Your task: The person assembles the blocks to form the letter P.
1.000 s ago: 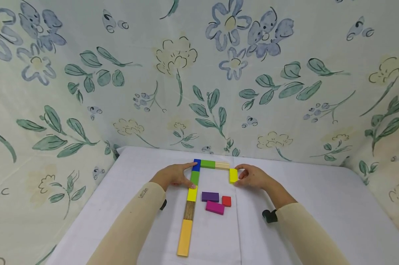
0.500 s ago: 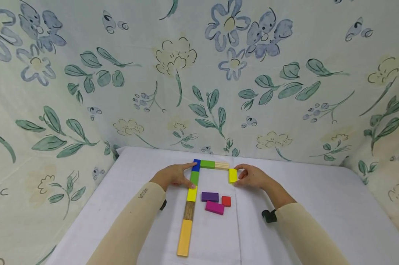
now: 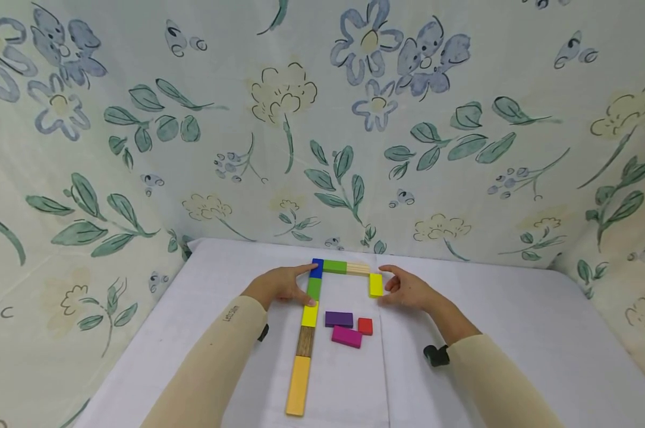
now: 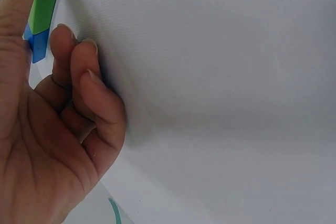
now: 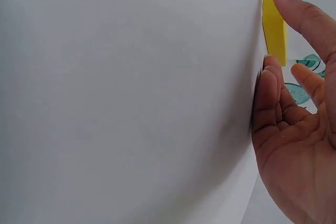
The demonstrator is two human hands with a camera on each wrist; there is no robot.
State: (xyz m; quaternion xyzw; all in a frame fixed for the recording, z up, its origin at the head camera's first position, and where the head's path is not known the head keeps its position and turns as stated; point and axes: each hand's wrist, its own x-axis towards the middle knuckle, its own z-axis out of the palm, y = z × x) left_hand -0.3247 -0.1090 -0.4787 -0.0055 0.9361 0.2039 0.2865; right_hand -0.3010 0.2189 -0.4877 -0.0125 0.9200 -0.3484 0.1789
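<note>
My left hand (image 3: pixel 279 284) spans the upper part of a row of wooden blocks. Its index fingertip rests on the blue block (image 3: pixel 317 267), and the thumb touches near where the green block (image 3: pixel 314 289) meets the yellow block (image 3: pixel 310 314). In the left wrist view its other fingers are loosely bent beside the row. My right hand (image 3: pixel 408 288) is just right of another yellow block (image 3: pixel 376 286), index finger and thumb spread near its two ends. That block stands below the right end of a pale ridged block (image 3: pixel 358 269), which adjoins a second green block (image 3: pixel 335 267).
A brown block (image 3: pixel 305 340) and a long light-orange block (image 3: pixel 298 386) continue the left row toward me. Purple (image 3: pixel 339 319), magenta (image 3: pixel 346 336) and small red (image 3: pixel 365 326) blocks lie loose inside the angle. Behind the white-covered table (image 3: pixel 515 333) hangs a floral cloth (image 3: pixel 220 119).
My right index finger and thumb have parted from the right-hand yellow block, which they held at its ends before. The left hand has stayed in place.
</note>
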